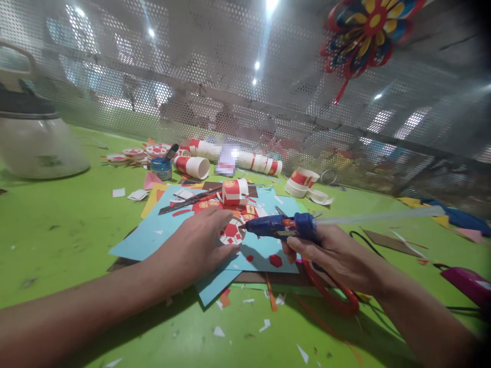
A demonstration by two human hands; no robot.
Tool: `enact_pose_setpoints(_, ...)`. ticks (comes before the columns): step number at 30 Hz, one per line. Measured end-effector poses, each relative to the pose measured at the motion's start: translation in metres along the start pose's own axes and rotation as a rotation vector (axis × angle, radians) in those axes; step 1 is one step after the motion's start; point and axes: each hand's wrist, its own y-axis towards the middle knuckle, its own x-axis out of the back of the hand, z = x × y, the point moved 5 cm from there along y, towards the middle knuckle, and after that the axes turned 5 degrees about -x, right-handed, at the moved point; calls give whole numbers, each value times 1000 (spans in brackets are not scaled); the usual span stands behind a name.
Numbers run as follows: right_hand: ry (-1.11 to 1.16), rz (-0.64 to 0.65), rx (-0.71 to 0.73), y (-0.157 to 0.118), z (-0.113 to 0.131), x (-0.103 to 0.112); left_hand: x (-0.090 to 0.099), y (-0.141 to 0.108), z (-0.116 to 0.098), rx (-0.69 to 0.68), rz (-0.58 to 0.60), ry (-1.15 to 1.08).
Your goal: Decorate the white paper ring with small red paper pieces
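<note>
My left hand (207, 237) grips a round white paper disc (231, 231) patterned with red shapes, thumb and fingers at its edges. In my right hand (326, 253) is a blue hot glue gun (282, 226), a long clear glue stick (383, 215) poking out of its back. The gun's nozzle meets the disc's right edge or hovers just by it; I cannot tell which. Beneath both lie light blue paper sheets (138, 240) with red paper hexagons (275, 260). Red-handled scissors (337, 301) rest under my right hand. A cut red-and-white paper cup (235, 192) stands behind the disc.
Stacked paper cups (257, 161) lie at the back, near finished-looking patterned discs (132, 152) and a blue jar (161, 168). A large kettle (38, 138) stands far left. A magenta device (466, 283) with a cord sits right. Paper scraps litter the green table (172, 337).
</note>
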Motion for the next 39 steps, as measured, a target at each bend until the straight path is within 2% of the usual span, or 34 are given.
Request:
enact_pose_setpoints(7, -33, 16, -6, -1, 3, 0, -1, -1, 0, 12, 6, -9)
enact_pose_setpoints(22, 19, -4, 79, -1, 13, 1, -1, 1, 0, 8, -4, -19)
enact_pose_setpoints(31, 29, -23, 111, -1, 11, 1, -1, 0, 0, -13, -2, 6)
enact_pose_setpoints(39, -27, -45, 109, -1, 15, 3, -1, 0, -2, -25, 1, 33)
